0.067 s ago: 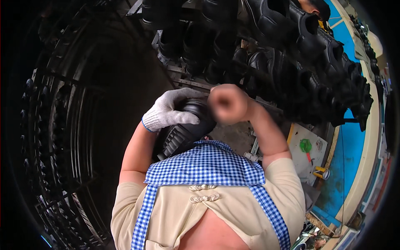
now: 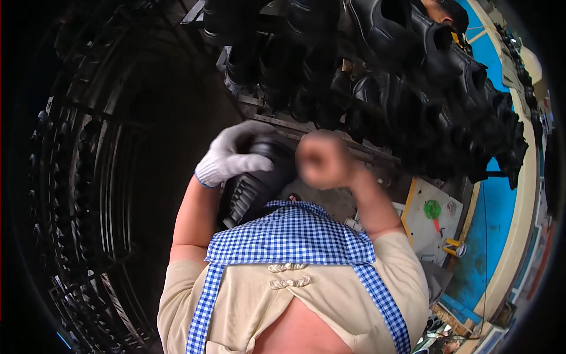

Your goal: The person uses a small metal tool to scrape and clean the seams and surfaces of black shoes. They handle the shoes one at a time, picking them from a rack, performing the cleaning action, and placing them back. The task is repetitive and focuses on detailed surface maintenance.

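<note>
My left hand (image 2: 230,156), in a white knit glove with a blue cuff edge, is wrapped round a dark rounded piece that looks like a black shoe (image 2: 265,147). The thumb lies along its near side and the fingers go over the far side. Just to the right of it is my bare right hand (image 2: 321,159), smeared so that its fingers do not show clearly. Whether it touches the shoe or holds anything cannot be made out. Below the glove, close to my apron (image 2: 289,230), are black ridged pieces (image 2: 243,200), partly hidden in shadow.
Rows of black shoes (image 2: 377,88) hang or stand on a rack ahead and to the right. Dark metal racks (image 2: 88,177) line the left side. On the right, a pale board (image 2: 421,206) bears a green item (image 2: 432,208), with a yellow can (image 2: 454,247) beside it.
My right hand has come slightly nearer to my body. The gloved left hand, with the shoe, has shifted a little to the left.
</note>
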A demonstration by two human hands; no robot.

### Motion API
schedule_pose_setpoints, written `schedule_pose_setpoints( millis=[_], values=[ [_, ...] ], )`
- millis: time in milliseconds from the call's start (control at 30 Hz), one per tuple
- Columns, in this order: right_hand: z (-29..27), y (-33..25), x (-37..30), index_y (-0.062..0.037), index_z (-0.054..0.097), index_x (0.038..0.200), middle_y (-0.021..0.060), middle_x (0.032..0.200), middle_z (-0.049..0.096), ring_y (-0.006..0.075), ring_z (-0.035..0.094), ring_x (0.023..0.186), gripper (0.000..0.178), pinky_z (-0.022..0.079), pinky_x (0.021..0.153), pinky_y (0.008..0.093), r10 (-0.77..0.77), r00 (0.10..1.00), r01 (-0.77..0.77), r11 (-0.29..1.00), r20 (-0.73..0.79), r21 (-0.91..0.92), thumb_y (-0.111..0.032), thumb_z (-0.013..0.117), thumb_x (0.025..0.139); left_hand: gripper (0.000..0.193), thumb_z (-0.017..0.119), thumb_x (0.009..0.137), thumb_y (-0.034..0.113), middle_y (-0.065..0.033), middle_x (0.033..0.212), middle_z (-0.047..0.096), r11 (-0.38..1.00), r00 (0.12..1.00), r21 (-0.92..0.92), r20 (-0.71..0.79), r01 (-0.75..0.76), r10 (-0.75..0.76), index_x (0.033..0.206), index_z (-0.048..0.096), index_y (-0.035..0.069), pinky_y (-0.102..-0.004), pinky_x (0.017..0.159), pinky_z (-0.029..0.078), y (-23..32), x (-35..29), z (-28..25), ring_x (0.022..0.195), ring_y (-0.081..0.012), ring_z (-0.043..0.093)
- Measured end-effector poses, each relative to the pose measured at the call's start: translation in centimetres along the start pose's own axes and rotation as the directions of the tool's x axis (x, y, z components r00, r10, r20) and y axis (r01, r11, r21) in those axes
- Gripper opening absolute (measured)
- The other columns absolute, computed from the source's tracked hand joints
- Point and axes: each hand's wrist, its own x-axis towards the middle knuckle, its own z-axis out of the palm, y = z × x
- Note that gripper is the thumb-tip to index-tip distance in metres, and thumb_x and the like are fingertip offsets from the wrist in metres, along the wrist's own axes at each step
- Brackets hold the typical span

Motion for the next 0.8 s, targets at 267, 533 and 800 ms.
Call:
schedule_pose_setpoints(
  millis=[267,533,800],
  values=[
    [12.9,7.1,-3.0,-0.0066,0.025,0.154,0.0282,0.133,0.057,0.0386,0.061,0.119,0.111,0.051,0.098,0.0427,0.565,0.813,-0.576,0.815,0.141,0.056,-0.062,0.077,0.074,0.057,0.076,0.087,0.027,-0.0086,0.115,0.065,0.947,0.661,-0.244,-0.749,-0.209,-0.047,0.131,0.055,-0.002,-0.0306,0.092,0.05,-10.4,2.0,-7.7,0.103,-0.0176,0.063],
    [17.1,13.0,-2.7,0.0046,0.038,0.144,0.0271,0.128,0.059,0.0369,0.063,0.111,0.074,0.052,0.094,0.0408,0.787,0.591,-0.743,0.445,0.176,0.5,-0.026,0.062,0.081,0.091,0.07,0.088,0.047,-0.0149,0.15,0.042,0.902,0.712,-0.29,-0.554,0.321,-0.431,0.157,0.02,0.014,-0.038,0.099,0.047,-17.5,-1.6,-1.8,0.129,-0.028,0.049],
    [16.1,20.5,7.6,0.0039,0.049,0.127,0.0158,0.11,0.063,0.0247,0.067,0.077,0.068,0.053,0.059,0.0357,0.868,0.497,-0.693,0.396,0.001,0.603,-0.044,0.067,0.083,0.088,0.072,0.082,0.015,-0.0122,0.125,0.057,0.804,0.808,-0.576,-0.397,0.151,-0.436,0.155,0.023,0.019,-0.0366,0.081,0.053,-16.9,4.1,-2.0,0.108,-0.0248,0.058]
  ],
)
